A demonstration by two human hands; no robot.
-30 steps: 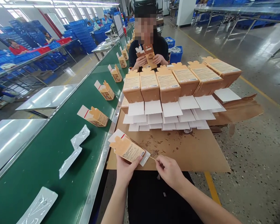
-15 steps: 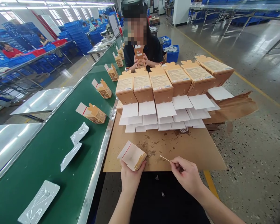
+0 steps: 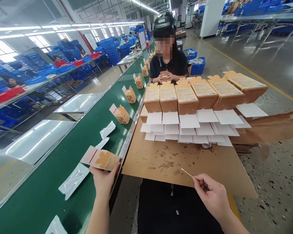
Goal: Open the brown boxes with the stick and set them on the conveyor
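Box (image 3: 107, 160): hold gently in left hand (image 3: 104, 180), with fingers half-curled around it, over belt (image 3: 39, 198). Pinch swab (image 3: 187, 172) well clear, with right hand's (image 3: 213, 195) fingers closed.

Left hand (image 3: 104, 180) holding open carton (image 3: 101, 158) over green conveyor (image 3: 70, 195); right hand (image 3: 212, 196) pinching thin swab (image 3: 187, 172) above brown cardboard (image 3: 175, 159)

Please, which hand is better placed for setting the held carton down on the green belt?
Probably the left hand: it holds the carton over the green belt. The right hand is farther away, near the cardboard sheet, pinching a thin stick.
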